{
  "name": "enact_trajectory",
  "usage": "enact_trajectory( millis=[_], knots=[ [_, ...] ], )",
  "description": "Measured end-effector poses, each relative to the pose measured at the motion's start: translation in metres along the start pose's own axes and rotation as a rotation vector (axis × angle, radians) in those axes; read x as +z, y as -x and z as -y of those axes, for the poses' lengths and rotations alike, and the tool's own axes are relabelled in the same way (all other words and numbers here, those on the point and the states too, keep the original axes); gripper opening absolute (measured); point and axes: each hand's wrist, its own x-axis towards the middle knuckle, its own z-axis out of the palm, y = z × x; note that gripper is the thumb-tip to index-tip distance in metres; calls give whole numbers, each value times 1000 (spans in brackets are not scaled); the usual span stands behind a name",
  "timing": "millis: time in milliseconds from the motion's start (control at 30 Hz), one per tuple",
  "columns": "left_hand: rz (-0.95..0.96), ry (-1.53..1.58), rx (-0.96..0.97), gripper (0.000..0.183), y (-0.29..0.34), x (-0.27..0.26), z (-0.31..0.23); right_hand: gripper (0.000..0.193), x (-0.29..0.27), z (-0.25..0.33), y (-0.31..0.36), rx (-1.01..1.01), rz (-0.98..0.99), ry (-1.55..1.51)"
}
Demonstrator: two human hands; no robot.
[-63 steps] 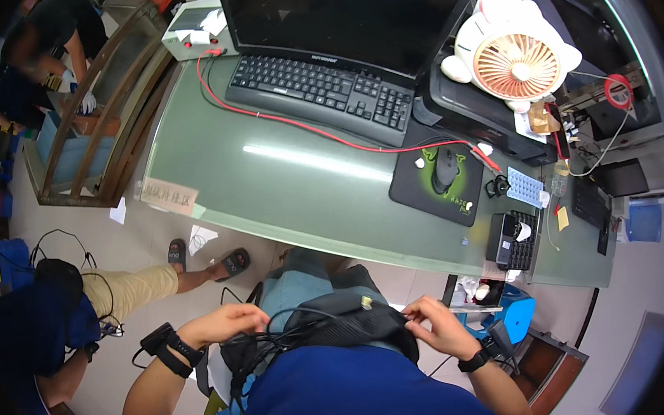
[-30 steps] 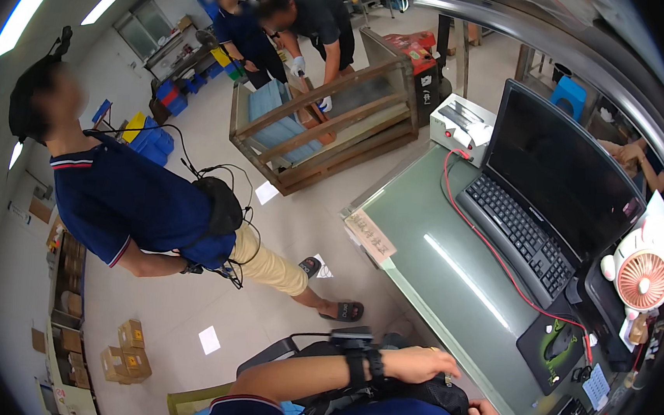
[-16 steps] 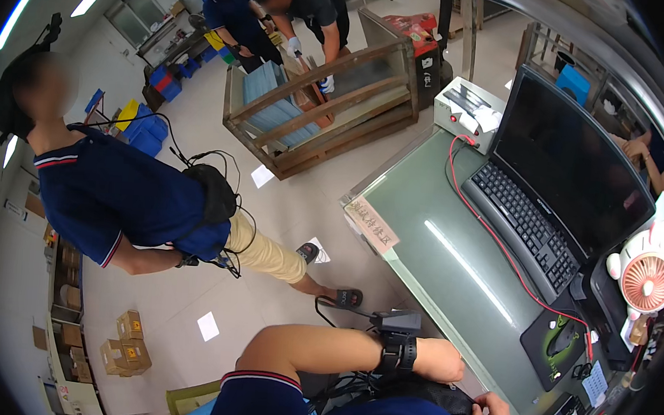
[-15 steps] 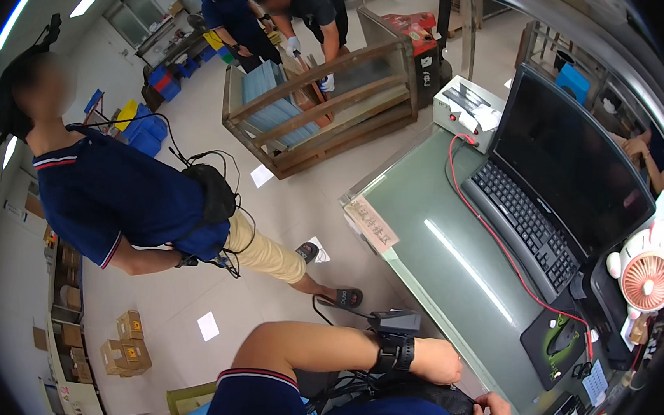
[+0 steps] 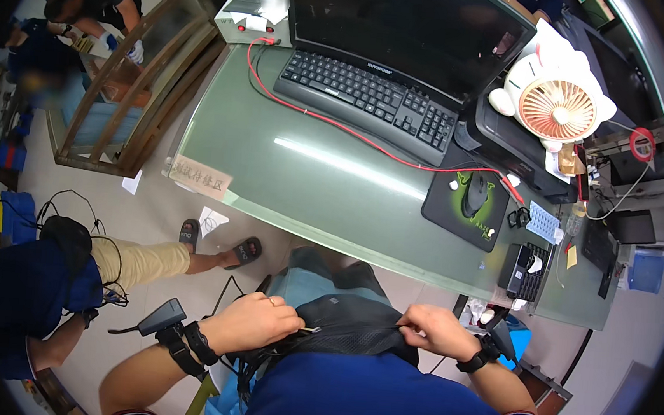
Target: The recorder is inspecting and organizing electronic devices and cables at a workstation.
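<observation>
- Black bag (image 5: 345, 313): lying across the person's lap, against the blue shirt (image 5: 379, 398), below the near edge of the green surface (image 5: 309, 198).
- Long axis: running side to side, nearly level; one end is pointing toward the left hand (image 5: 262, 321), the other toward the right hand (image 5: 438, 331). A dark seam is stretching between the two.
- Left hand: back turned up, fingers curling narrowly at the bag's left end. A small pale tab (image 5: 310, 329) is showing at the fingertips; whether they are gripping it, cannot tell.
- Right hand: thumb and fingers closing narrowly, pinching the bag's right edge.
- Black cables (image 5: 248, 366): hanging below the left hand, beside the bag.
- Surface: carrying a keyboard (image 5: 368, 101), a mouse (image 5: 475, 194) and a white fan (image 5: 558, 108); a red cable (image 5: 353, 137) is running along the keyboard's near side.
- Change, against 0.5 s ago: the view is now facing down at lap and surface instead of turning left toward the standing co-worker (image 5: 24, 308); the bag is showing more fully.
- Change, against 2.1 s ago: the left hand is sitting closer to the bag rather than among the cables; the right hand is keeping to the same end.
</observation>
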Motion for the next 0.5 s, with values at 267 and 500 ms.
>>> enact_trajectory(
  millis=[267,500],
  knots=[
    [-186,1657,-626,41,59,52,8,11,15,-28,27,101,-133,-94],
    [-118,1348,-467,36,44,36,-9,9,16,-20,22,101,-157,-90]
  ],
)
